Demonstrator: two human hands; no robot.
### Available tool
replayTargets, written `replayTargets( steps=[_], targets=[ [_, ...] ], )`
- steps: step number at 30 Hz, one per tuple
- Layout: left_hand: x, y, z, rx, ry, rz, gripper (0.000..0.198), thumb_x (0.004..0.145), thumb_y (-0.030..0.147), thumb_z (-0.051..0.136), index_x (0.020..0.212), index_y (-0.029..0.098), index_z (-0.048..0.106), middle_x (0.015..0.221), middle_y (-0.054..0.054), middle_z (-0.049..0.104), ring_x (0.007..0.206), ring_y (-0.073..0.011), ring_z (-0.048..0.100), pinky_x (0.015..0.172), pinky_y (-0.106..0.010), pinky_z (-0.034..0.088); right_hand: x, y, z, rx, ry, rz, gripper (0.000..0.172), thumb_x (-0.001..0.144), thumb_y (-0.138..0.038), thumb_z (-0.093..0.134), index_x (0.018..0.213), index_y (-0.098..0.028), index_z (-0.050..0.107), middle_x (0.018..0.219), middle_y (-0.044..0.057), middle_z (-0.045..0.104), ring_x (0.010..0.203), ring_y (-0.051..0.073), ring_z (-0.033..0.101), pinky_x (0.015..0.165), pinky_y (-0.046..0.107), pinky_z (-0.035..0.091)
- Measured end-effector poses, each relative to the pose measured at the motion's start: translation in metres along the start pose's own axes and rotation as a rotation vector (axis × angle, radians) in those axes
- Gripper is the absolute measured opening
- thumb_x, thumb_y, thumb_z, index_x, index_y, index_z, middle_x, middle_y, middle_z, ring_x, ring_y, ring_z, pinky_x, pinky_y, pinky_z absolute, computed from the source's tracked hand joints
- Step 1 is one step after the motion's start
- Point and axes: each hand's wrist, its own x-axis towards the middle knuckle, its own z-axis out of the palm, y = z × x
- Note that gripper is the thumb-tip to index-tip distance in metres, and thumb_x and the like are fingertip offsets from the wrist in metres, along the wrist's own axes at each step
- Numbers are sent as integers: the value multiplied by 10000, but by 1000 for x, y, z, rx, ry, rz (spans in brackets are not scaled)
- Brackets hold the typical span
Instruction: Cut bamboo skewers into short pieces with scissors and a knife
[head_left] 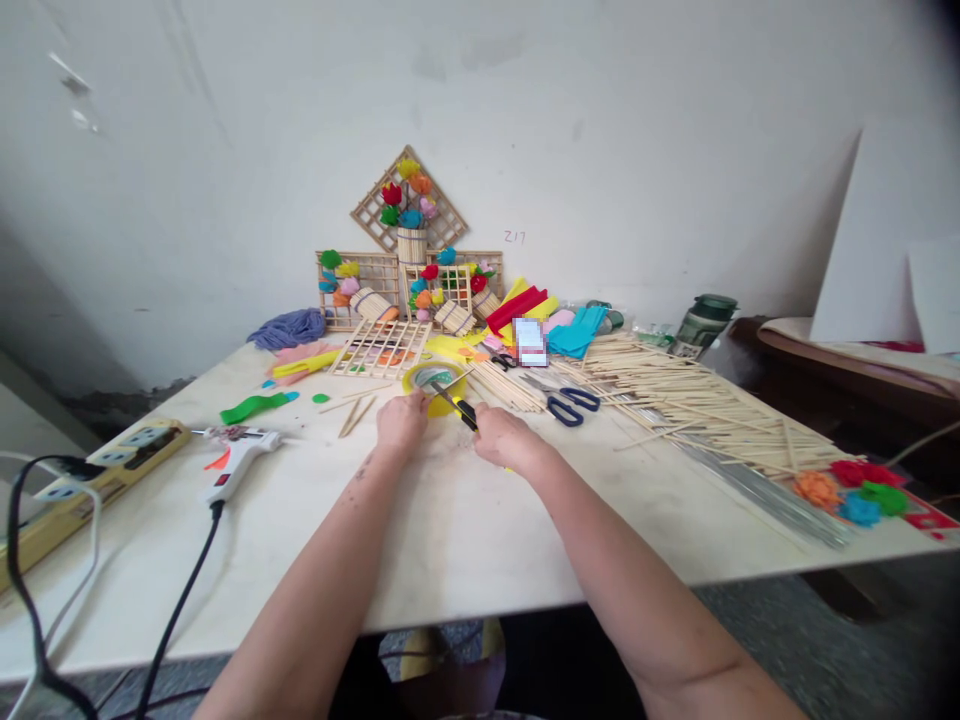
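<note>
My right hand (501,440) is wrapped round a yellow-and-black utility knife (466,412), its blade pointing forward and left. Close by, my left hand (402,422) pinches a thin wooden stick (456,381) that slants up to the right, with the knife blade beside it. Whether the blade touches the stick I cannot tell. Under both lies a roll of yellow tape (410,380), partly hidden by my hands. Cut sticks (356,414) lie left of my left hand. Dark-handled scissors (571,404) rest on the table to the right of my right hand.
A white glue gun (244,458) and a power strip (154,440) with cords lie left. Many wooden sticks (690,385), metal wires (750,478) and paper flowers (817,489) spread right. Stick lattices (375,345), coloured paper (577,332) and a phone (530,342) are at the back.
</note>
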Motion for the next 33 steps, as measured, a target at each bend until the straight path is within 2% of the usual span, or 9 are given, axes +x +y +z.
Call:
replayTargets(
  steps=[9, 19, 22, 29, 33],
  targets=[
    [-1, 0, -2, 45, -1, 49, 396, 859, 399, 249, 993, 191, 558, 835, -108, 647, 818, -210, 598, 667, -288, 395, 32, -14, 8, 11, 10, 40, 402, 703, -222, 547, 1087, -133, 467, 1023, 146, 600, 953, 246, 567, 737, 310, 437],
    [4, -4, 3, 20, 14, 18, 400, 854, 421, 255, 955, 205, 577, 854, -91, 649, 821, -206, 597, 646, -274, 397, -1, 7, -5, 30, -28, -2, 341, 742, -264, 516, 1068, -164, 498, 929, 109, 633, 837, 235, 603, 665, 298, 443],
    [5, -6, 3, 40, 11, 50, 407, 853, 425, 255, 960, 208, 582, 851, -92, 649, 815, -204, 598, 643, -272, 394, 3, 6, -3, 30, -11, 0, 351, 735, -283, 526, 1062, -158, 504, 923, 120, 634, 847, 246, 602, 668, 306, 447],
    [2, -6, -2, 81, -2, 69, 412, 856, 422, 250, 997, 214, 578, 859, -96, 646, 824, -199, 595, 677, -276, 392, 34, -12, 8, 27, -6, 55, 416, 680, -254, 569, 1073, -144, 488, 1042, 139, 594, 953, 246, 567, 736, 308, 444],
    [2, -7, 0, 57, 19, 67, 416, 853, 434, 254, 977, 213, 584, 850, -92, 649, 807, -199, 597, 662, -273, 391, 28, -9, 8, 35, 4, 28, 405, 708, -252, 535, 1092, -141, 472, 1025, 137, 601, 965, 240, 563, 749, 301, 437]
  ],
)
